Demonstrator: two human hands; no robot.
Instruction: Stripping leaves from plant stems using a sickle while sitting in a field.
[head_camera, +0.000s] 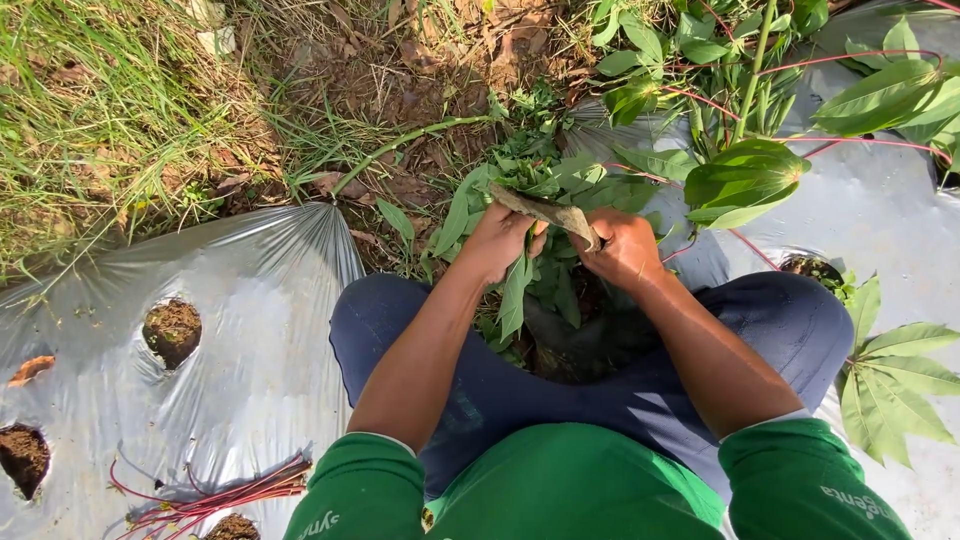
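right hand (628, 250) clamped on blade (548, 213), long axis running far-left | left hand (497, 243) closed round leaf bunch (528, 172) | bunch sits just far of both

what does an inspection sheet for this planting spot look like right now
surface: silver plastic mulch sheet with round planting holes showing soil
job's things: bunch of green leaves; worn curved blade laid across it
clutter: pile of red leaf stalks on the sheet
grippers: left hand grips the leaves; right hand holds the blade
cables: nothing seen
surroundings: grass, dry leaf litter, a leafy plant with red stalks
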